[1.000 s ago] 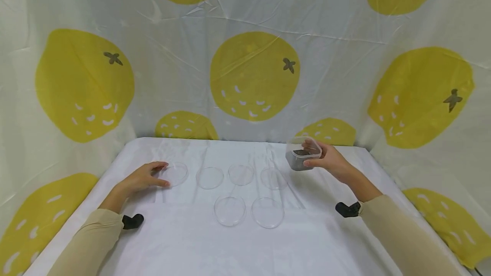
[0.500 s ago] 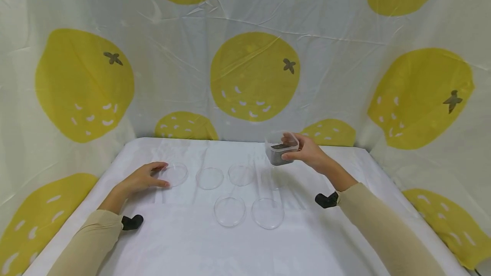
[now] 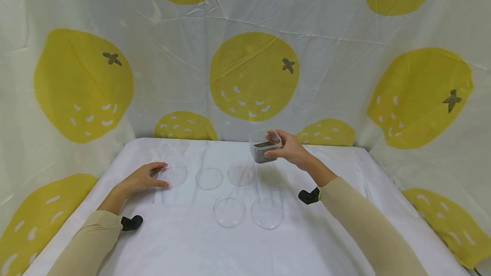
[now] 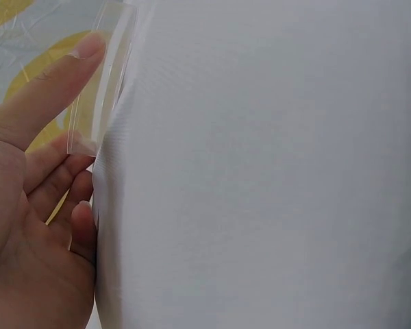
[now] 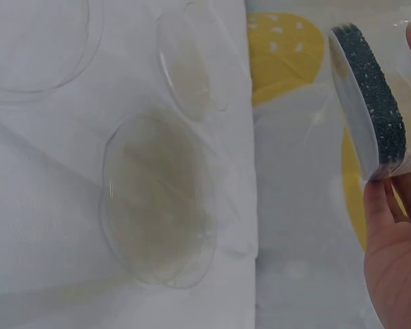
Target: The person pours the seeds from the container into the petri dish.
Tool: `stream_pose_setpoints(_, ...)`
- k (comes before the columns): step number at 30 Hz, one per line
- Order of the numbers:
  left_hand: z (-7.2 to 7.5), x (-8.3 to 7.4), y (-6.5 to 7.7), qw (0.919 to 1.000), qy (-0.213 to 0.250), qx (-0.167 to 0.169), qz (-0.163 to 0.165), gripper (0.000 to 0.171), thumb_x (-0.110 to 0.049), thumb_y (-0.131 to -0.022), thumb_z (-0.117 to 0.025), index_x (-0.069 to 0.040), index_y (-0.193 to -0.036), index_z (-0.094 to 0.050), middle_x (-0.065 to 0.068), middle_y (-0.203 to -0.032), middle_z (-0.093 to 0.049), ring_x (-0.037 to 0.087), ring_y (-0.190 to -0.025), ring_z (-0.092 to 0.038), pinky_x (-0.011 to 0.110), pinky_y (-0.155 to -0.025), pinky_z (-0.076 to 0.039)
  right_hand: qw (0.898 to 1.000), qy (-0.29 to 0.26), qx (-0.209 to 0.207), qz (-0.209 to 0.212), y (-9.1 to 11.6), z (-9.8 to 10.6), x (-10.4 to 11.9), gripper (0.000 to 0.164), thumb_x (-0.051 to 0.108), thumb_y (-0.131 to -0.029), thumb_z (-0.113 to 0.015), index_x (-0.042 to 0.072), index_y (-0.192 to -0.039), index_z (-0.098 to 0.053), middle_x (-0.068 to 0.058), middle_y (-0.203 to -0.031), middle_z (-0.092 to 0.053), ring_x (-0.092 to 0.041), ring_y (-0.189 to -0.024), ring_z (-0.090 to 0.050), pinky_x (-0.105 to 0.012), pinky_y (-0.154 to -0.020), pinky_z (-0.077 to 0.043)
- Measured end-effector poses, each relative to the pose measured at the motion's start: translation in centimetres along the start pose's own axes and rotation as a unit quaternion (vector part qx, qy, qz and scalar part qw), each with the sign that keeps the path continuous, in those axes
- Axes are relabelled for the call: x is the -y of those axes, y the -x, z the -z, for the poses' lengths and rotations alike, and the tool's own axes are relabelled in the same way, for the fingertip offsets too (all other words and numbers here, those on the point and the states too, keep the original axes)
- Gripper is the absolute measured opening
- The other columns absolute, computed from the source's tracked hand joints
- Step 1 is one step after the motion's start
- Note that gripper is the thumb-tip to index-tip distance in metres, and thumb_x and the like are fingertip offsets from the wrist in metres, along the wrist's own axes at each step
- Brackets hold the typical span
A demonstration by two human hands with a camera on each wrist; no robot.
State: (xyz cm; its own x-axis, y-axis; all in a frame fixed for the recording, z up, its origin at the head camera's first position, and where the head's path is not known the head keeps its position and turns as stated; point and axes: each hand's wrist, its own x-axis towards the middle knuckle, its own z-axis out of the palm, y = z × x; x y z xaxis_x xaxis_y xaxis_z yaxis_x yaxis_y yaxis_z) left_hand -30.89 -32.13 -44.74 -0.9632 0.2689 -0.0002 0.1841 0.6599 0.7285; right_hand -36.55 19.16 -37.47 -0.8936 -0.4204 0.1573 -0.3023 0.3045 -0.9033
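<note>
My left hand holds the leftmost clear petri dish at the back left. In the left wrist view its thumb lies against the side of that petri dish, with the other fingers low beside it. Raised above the back of the table, my right hand grips a clear plastic tub between thumb and fingers. Dark granules fill the tub's lower part. Beneath it and slightly to the right sits the back row's rightmost petri dish, shaded by the tub and hand.
Two more petri dishes, one left and one right, stand in the back row's middle. Nearer the front are another pair, a left dish and a right dish. A white cloth covers the table; a lemon-print curtain hangs behind.
My right hand has carried the tub leftward and slightly up, from right of the back row to above its right-hand dishes. My left hand has stayed at the leftmost petri dish.
</note>
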Motion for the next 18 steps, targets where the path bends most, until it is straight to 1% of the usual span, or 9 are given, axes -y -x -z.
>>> stream_pose_setpoints(3,-0.1,0.2,-0.1,1.0000,-0.002,0.000,-0.002,0.085,-0.031,-0.081,-0.091,0.006,-0.146,-0.051,0.032,-0.146,-0.049,0.048,-0.140,-0.038,0.064,-0.115,-0.024,1.000,-0.002,0.007,-0.002,-0.4,-0.8,0.2,0.086,0.012,-0.085,-0.088,0.008,-0.157,-0.042,-0.016,-0.151,-0.050,-0.033,-0.135,-0.050,-0.046,-0.102,-0.050)
stream_pose_setpoints(9,-0.2,0.2,0.0,1.0000,0.002,0.001,-0.003,0.085,-0.031,-0.081,-0.091,0.006,-0.146,-0.050,0.033,-0.146,-0.049,0.049,-0.140,-0.037,0.064,-0.114,-0.024,1.000,0.002,0.013,-0.002,-1.2,-2.3,0.7,0.087,0.012,-0.085,-0.088,0.010,-0.158,-0.041,-0.013,-0.151,-0.051,-0.033,-0.134,-0.051,-0.049,-0.104,-0.049)
stream_pose_setpoints(13,0.0,0.1,0.0,1.0000,0.003,0.001,-0.002,0.086,-0.032,-0.081,-0.090,0.006,-0.147,-0.050,0.033,-0.147,-0.047,0.049,-0.141,-0.036,0.064,-0.114,-0.024,1.000,0.001,0.021,0.004,-2.3,-3.5,0.8,0.090,0.012,-0.085,-0.088,0.008,-0.160,-0.038,-0.015,-0.151,-0.051,-0.032,-0.135,-0.051,-0.048,-0.105,-0.048)
stream_pose_setpoints(18,0.1,0.2,-0.1,1.0000,0.006,0.001,-0.003,0.085,-0.030,-0.082,-0.090,0.007,-0.146,-0.049,0.033,-0.147,-0.047,0.049,-0.141,-0.035,0.065,-0.114,-0.023,0.999,0.001,0.044,0.012,-3.4,-5.2,1.0,0.091,0.011,-0.085,-0.087,0.009,-0.161,-0.036,-0.017,-0.152,-0.050,-0.029,-0.135,-0.051,-0.046,-0.106,-0.047)
